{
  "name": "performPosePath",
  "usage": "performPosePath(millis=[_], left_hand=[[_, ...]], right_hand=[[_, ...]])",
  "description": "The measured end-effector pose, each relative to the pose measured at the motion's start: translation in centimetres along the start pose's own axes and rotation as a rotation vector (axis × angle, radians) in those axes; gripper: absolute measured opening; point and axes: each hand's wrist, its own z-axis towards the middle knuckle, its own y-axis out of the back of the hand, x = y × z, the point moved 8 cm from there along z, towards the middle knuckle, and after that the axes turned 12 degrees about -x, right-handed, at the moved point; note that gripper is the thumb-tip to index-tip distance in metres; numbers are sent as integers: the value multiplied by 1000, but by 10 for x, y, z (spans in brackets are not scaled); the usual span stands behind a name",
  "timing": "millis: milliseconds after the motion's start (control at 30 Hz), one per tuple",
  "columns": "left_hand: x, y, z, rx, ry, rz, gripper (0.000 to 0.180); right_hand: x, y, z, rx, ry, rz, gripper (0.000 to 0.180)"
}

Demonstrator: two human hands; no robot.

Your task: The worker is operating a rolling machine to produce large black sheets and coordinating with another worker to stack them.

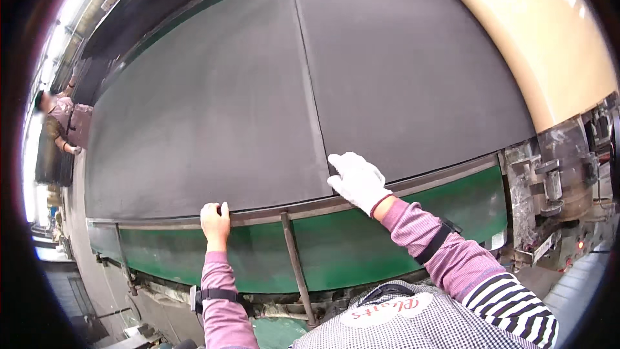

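Two big dark grey sheets lie flat side by side on the green bench (361,232). The bare left hand (216,218) has its fingers (213,210) curled shut on the near edge of the left sheet (206,116). The right hand (357,179) wears a white glove, and its fingers (342,160) lie open and flat on the near corner of the right sheet (413,71), right by the seam (313,90) between the sheets.

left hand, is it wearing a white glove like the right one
No, the left hand is bare at the dark sheet's edge; only the right hand is gloved.
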Motion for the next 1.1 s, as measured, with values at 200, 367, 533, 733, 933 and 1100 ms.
performPosePath(millis=[200,367,533,733,933,1100], left_hand=[[-64,-15,-17,193,-136,-221,25],[5,1,18,148,-9,-291,30],[32,-10,20,329,-151,-227,38],[-77,7,-5,408,-479,-260,37],[-177,1,-23,432,-549,-159,38],[-235,-38,-42,397,-565,-150,42]], right_hand=[[-51,23,-7,-23,-115,-258,30],[-102,67,-13,-133,-196,-379,16],[-163,110,-30,-227,-379,-365,18],[-199,165,-67,-306,-499,-428,23],[-139,247,-227,-784,-39,-416,32],[-203,343,-388,-961,-362,-564,28]])
